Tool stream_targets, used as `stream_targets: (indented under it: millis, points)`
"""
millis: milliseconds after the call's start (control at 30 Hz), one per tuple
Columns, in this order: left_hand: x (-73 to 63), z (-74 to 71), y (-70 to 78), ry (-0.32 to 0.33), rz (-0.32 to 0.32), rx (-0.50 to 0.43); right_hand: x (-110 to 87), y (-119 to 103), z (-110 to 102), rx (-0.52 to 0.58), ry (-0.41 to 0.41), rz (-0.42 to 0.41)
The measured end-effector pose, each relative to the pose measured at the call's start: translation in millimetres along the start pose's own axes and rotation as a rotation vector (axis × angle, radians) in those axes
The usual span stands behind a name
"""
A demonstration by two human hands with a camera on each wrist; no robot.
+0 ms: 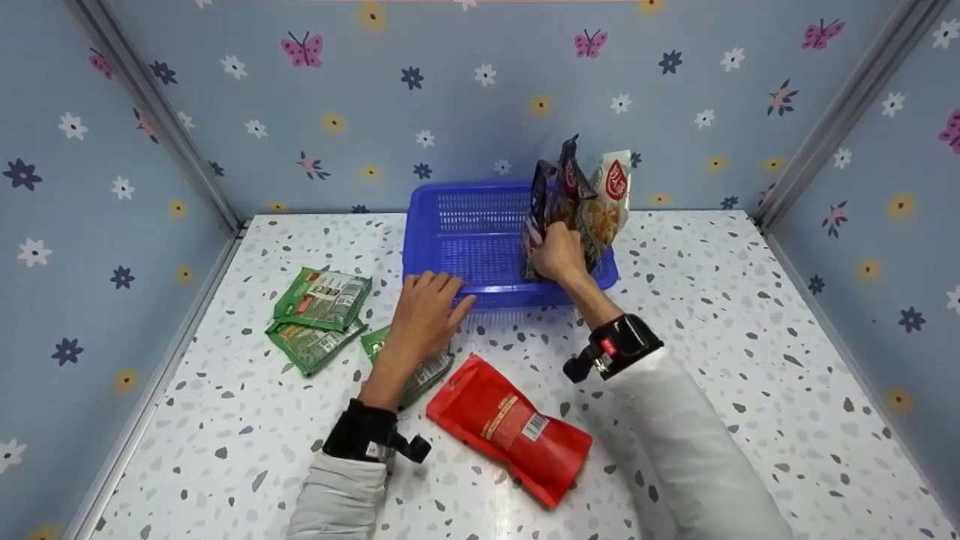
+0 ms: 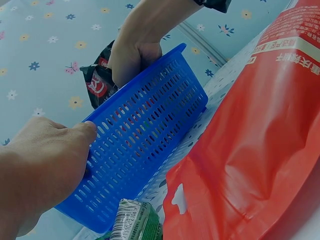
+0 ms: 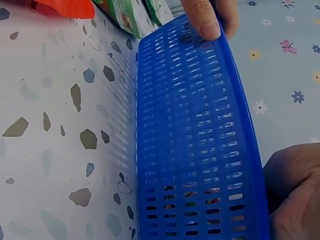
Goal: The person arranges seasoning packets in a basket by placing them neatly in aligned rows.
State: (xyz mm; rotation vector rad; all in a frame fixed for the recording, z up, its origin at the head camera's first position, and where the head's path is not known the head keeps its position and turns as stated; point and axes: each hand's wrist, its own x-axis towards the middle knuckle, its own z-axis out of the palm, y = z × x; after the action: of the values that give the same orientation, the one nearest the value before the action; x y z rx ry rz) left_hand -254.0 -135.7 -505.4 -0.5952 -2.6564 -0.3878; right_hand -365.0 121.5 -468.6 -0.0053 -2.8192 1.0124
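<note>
A blue plastic basket stands against the back wall. My left hand holds its front rim near the left corner, with the thumb outside and the fingers over the edge. Inside the basket's right end, my right hand grips low on a dark snack bag; its fingertips are mostly hidden. Beside that bag stand another dark snack bag and a white-topped snack bag, both upright and rising above the rim.
A red pouch lies on the speckled table in front of the basket. Two green packets overlap to the left. Another green packet lies partly under my left forearm. Patterned walls enclose the table at the back and sides.
</note>
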Motion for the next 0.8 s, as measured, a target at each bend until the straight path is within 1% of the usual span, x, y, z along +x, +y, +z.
stream_targets:
  millis: [200, 367, 433, 600, 700, 800]
  points:
    - [-0.4, -0.4, -0.3, -0.017, -0.013, -0.001, -6.3, -6, -6, 0.029, -0.025, 0.034]
    - [-0.3, -0.6, 0.2, -0.031, -0.023, -0.008, -11.9, -12, -14, 0.034, -0.028, 0.042]
    - [-0.1, -0.7, 0.4, -0.030, -0.024, -0.008, -10.1, -11, -13, 0.022, -0.019, 0.037]
    - [-0.5, -1.2, 0.6, -0.015, -0.017, -0.005, -9.3, -11, -12, 0.024, 0.003, 0.021]
    - [-0.7, -1.0, 0.6, 0.000, -0.006, -0.005, -11.6, -14, -13, 0.046, 0.012, 0.011]
    - [-0.7, -0.6, 0.7, 0.007, -0.001, -0.004, -9.0, -12, -10, 0.049, 0.020, 0.008]
